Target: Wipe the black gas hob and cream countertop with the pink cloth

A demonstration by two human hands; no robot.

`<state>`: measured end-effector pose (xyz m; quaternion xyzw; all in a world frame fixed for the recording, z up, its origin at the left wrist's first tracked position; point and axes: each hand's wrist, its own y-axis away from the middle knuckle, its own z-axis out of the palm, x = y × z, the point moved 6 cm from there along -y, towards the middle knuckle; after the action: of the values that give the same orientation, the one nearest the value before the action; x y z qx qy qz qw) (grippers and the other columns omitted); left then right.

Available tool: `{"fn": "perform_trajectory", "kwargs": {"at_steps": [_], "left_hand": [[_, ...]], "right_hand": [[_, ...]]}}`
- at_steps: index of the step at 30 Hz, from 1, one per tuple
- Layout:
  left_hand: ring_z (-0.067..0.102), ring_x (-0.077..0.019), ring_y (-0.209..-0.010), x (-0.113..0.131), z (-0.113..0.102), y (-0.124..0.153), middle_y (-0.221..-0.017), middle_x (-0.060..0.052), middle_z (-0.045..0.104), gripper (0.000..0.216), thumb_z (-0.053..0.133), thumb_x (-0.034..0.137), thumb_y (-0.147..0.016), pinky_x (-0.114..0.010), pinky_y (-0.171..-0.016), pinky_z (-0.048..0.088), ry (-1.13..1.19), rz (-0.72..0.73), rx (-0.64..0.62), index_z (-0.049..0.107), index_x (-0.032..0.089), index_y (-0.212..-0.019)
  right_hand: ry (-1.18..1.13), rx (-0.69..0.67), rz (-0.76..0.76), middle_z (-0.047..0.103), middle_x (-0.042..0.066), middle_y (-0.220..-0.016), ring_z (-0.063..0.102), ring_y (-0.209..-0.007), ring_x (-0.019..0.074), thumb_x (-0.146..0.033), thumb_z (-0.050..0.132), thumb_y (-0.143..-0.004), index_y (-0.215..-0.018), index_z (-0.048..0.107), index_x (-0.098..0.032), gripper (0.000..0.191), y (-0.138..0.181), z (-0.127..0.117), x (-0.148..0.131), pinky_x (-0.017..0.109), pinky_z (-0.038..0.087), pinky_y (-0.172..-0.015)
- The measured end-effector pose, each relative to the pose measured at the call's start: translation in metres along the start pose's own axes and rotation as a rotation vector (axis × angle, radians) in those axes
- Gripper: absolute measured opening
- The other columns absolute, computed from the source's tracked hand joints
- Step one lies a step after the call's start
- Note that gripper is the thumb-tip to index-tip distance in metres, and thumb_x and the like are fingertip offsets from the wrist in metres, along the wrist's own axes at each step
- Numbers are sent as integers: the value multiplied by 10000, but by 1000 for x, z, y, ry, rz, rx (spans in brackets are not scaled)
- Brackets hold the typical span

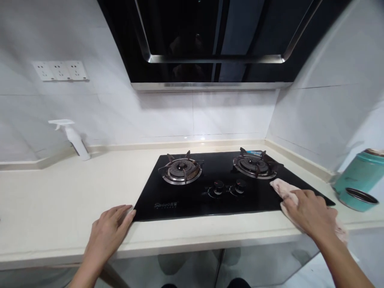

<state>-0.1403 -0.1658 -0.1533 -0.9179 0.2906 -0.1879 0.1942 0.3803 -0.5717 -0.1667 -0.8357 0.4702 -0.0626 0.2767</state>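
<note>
A black glass gas stove (192, 202) with two burners is set in the pale countertop. My right hand (313, 212) is closed over a pinkish-white cloth (283, 188), pressing it against the stove's front right part. One end of the cloth pokes out ahead of my fingers toward the right burner (255, 166); another part trails below my wrist. At the stove's front left corner, my left hand (109, 230) rests on the countertop, thumb apart from the fingers and fingertips at the glass edge. The left burner (181, 170) and two knobs (219, 187) lie between my hands.
A white spray bottle (76, 140) stands by the back wall at left. On the right sit a teal canister (358, 172) and a small teal cup (357, 200). Above the stove hangs a black range hood (207, 72). Wall sockets (60, 71) are at upper left.
</note>
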Motion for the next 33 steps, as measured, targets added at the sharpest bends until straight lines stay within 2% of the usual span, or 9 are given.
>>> {"fn": "perform_trajectory", "kwargs": {"at_steps": [3,6,14,19,22,24,27,30,33], "left_hand": [[657,-334,-1224,1,1,1,-1248,-81,765,600,409,670,-943,-459,-1009,518,6,4,6,778,251,-1164],[645,-332,-1240,1,1,2,-1265,-81,758,578,411,647,-956,-460,-1002,515,4,0,2,771,256,-1181],[629,-344,-1250,7,0,3,-1287,-93,740,571,400,623,-975,-509,-1027,498,-25,5,-23,757,247,-1216],[627,-346,-1254,8,-2,2,-1287,-87,739,551,401,613,-976,-499,-1015,502,-41,-3,-23,765,264,-1199],[627,-342,-1256,9,-2,2,-1291,-84,739,547,388,601,-979,-494,-1019,496,-38,-12,-27,766,266,-1188],[625,-341,-1260,8,-2,2,-1294,-84,738,553,381,601,-978,-497,-1021,492,-31,-21,-37,765,261,-1186],[625,-332,-1262,8,-2,2,-1286,-83,742,548,384,595,-977,-488,-1025,487,-20,-22,-38,765,257,-1177],[626,-319,-1260,9,-2,3,-1281,-81,745,533,387,583,-981,-471,-1033,483,-10,-19,-28,768,257,-1163],[621,-319,-1270,10,-2,4,-1296,-84,739,531,397,577,-978,-473,-1047,478,-8,-28,-27,765,250,-1177]], "right_hand": [[31,-44,-37,648,139,-1175,582,-1041,384,-508,359,-988,-1085,699,-248,439,27,-12,-25,530,390,-794],[-40,-26,-157,647,125,-1136,584,-996,337,-460,381,-992,-1041,697,-237,390,56,-25,-64,490,377,-795],[-405,-48,-512,640,92,-1061,513,-951,276,-293,619,-911,-956,676,-235,93,114,-52,-213,431,314,-832],[-612,-170,-792,621,51,-1125,493,-1022,263,-333,672,-916,-1012,628,-240,141,145,-63,-310,444,317,-908],[-679,-195,-948,617,28,-1165,494,-1071,257,-361,701,-908,-1089,614,-258,225,162,-67,-345,450,315,-932],[-708,-209,-974,620,21,-1192,500,-1091,255,-388,718,-909,-1157,615,-278,291,166,-67,-352,445,316,-936],[-704,-241,-914,628,21,-1208,518,-1088,256,-405,709,-926,-1213,630,-306,314,160,-63,-341,435,323,-939],[-649,-288,-797,649,22,-1168,546,-1056,259,-374,677,-934,-1168,673,-307,243,143,-58,-310,427,333,-925],[-552,-331,-634,677,21,-1105,586,-1026,258,-304,602,-938,-1089,703,-293,182,117,-51,-260,427,342,-919]]}}
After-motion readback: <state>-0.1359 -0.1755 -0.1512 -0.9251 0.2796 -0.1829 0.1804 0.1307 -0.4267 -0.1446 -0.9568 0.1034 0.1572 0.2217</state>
